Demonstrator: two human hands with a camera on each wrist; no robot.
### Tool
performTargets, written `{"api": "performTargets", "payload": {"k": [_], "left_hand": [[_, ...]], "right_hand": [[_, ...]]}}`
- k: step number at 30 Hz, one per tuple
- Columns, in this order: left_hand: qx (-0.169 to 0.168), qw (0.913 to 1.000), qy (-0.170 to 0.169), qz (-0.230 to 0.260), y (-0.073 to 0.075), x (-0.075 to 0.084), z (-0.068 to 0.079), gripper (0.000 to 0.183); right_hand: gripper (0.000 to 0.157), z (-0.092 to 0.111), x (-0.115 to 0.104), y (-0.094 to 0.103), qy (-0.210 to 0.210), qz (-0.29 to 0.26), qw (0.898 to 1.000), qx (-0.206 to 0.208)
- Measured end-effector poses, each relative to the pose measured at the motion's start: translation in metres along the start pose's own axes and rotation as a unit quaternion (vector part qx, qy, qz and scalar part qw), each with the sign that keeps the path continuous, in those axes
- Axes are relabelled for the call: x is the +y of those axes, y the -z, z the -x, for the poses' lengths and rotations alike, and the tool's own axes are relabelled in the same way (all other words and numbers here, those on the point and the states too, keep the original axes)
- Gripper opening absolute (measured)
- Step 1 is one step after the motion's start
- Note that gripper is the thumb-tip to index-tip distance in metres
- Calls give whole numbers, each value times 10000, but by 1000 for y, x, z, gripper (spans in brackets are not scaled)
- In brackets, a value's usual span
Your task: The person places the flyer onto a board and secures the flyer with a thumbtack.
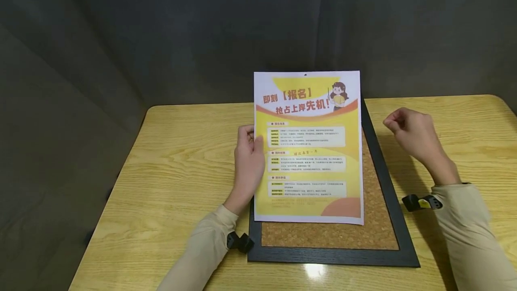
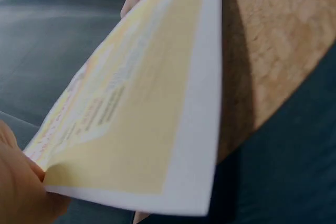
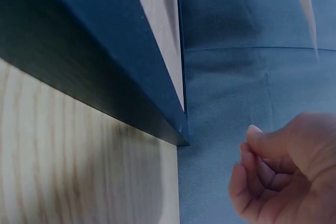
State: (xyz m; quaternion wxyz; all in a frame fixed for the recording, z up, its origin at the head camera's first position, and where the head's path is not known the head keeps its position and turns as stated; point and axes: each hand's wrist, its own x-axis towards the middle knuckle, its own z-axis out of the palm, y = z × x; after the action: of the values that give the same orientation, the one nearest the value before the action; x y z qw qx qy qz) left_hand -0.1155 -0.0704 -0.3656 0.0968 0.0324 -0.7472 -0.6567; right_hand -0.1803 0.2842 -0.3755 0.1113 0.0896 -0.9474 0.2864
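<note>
A yellow and white printed poster [image 1: 311, 169] is held up over a black-framed cork board [image 1: 331, 237], covering most of it. My left hand [image 1: 249, 160] grips the poster's left edge, thumb on the printed face. In the left wrist view the same hand [image 2: 23, 182] pinches the paper [image 2: 152, 129], which stands apart from the cork. A small dark spot shows at the poster's top middle; I cannot tell what it is. My right hand [image 1: 416, 134] hovers right of the board, fingers curled and thumb against the index finger [image 3: 249, 169]. Nothing is visible in that pinch.
Board and hands are over a light wooden table [image 1: 173, 169] with rounded far corners. A dark grey curtain [image 1: 202, 35] hangs behind the table and at the left. The board's raised frame [image 3: 121, 40] stands above the tabletop in the right wrist view.
</note>
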Motion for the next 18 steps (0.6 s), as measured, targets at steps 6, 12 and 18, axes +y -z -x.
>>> {"api": "performTargets", "payload": {"k": [6, 12, 18], "left_hand": [[-198, 9994, -84, -264, -6, -3, 4, 47], [-447, 9974, -187, -535, -9, -5, 5, 43], [-913, 9885, -189, -1186, -8, -8, 4, 31]], "right_hand": [[17, 0, 1, 0, 21, -11, 9999, -141], [16, 1, 2, -1, 31, -45, 9999, -137], [15, 1, 2, 0, 33, -49, 9999, -97]]}}
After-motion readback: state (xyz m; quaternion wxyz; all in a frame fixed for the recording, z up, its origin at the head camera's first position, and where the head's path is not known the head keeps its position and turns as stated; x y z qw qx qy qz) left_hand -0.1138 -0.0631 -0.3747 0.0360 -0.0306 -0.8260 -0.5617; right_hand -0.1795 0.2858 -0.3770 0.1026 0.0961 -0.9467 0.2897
